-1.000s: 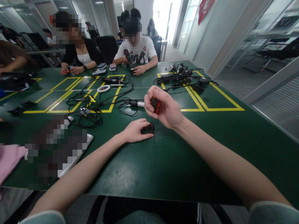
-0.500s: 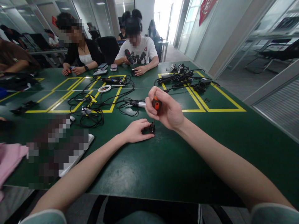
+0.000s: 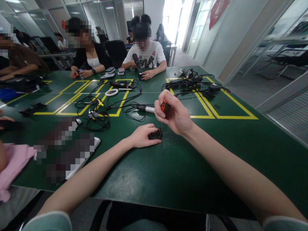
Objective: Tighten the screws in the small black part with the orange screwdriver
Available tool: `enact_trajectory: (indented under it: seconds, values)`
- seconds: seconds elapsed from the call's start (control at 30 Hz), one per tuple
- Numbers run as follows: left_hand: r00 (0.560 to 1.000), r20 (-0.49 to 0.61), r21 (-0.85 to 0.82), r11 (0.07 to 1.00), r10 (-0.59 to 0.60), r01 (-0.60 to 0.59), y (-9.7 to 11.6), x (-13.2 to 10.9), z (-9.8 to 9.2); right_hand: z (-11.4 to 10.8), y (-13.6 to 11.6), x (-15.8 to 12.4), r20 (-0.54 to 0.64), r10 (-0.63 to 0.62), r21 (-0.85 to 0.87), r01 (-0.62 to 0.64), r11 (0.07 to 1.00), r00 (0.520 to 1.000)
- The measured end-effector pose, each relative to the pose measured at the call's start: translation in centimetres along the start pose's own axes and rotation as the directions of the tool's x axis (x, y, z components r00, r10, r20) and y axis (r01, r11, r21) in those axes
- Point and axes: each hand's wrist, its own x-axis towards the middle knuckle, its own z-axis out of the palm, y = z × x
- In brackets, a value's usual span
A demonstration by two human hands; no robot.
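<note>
At the frame's lower left, a pink cloth [image 3: 18, 160] is seen. Near the centre, the left hand [image 3: 142, 136] is curled around a small black part [image 3: 158, 134], held on the green table [image 3: 204, 192]. Just above and right, an orange-and-black screwdriver [image 3: 166, 108] is gripped by the right hand [image 3: 177, 116], its shaft pointed down at the part. Toward the upper right, black cables [image 3: 192, 82] are heaped.

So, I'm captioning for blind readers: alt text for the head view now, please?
A person's right hand points an orange-and-black screwdriver down at a small dark part, which the left hand holds on a green table. Tangled black cables lie beyond; opposite, a co-worker holds a drill-like tool.
</note>
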Motion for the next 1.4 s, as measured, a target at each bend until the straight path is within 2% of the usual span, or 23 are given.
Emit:
enact_trajectory:
  seconds: [0.17, 0.4, 0.67, 0.77, 0.9, 1.07, 1.23, 1.4]
  values:
    - [1.000, -0.004, 0.020, 1.000, 0.004, -0.004, -0.04, 0.04, 0.02, -0.39, -0.59, 0.19, 0.067, 0.012, -0.006, -0.012, 1.000, 0.998]
    - [1.000, -0.009, 0.014, 1.000, 0.004, -0.004, -0.15, 0.10, 0.00, 0.12, -0.49, -0.05, 0.155, 0.066, 0.091, -0.081, 0.993, 0.986]
    - [1.000, 0.000, -0.019, 1.000, -0.005, 0.005, -0.19, 0.01, -0.07, 0.09, -0.27, 0.00, 0.116, 0.022, 0.101, -0.034, 0.994, 0.993]
    - [1.000, -0.015, -0.014, 1.000, 0.003, -0.003, -0.27, 0.02, 0.01, 0.06, -0.26, 0.18, 0.124, 0.040, 0.105, -0.053, 0.993, 0.991]
    - [1.000, -0.006, -0.014, 1.000, 0.002, -0.002, -0.41, 0.04, 0.08, 0.30, -0.15, 0.12, 0.173, 0.108, 0.097, -0.126, 0.987, 0.979]
    - [1.000, -0.019, -0.013, 1.000, 0.001, -0.001, -0.37, -0.01, 0.12, 0.44, 0.01, -0.30, 0.265, 0.076, 0.146, -0.118, 0.982, 0.961]
    - [1.000, -0.014, -0.010, 1.000, 0.004, -0.004, -0.16, -0.08, 0.01, 0.12, 0.00, -0.34, 0.180, 0.038, 0.117, -0.060, 0.991, 0.983]
    - [1.000, -0.008, -0.003, 1.000, 0.002, -0.002, -0.18, -0.12, 0.04, -0.14, 0.16, -0.14, 0.159, 0.043, 0.056, -0.053, 0.997, 0.986]
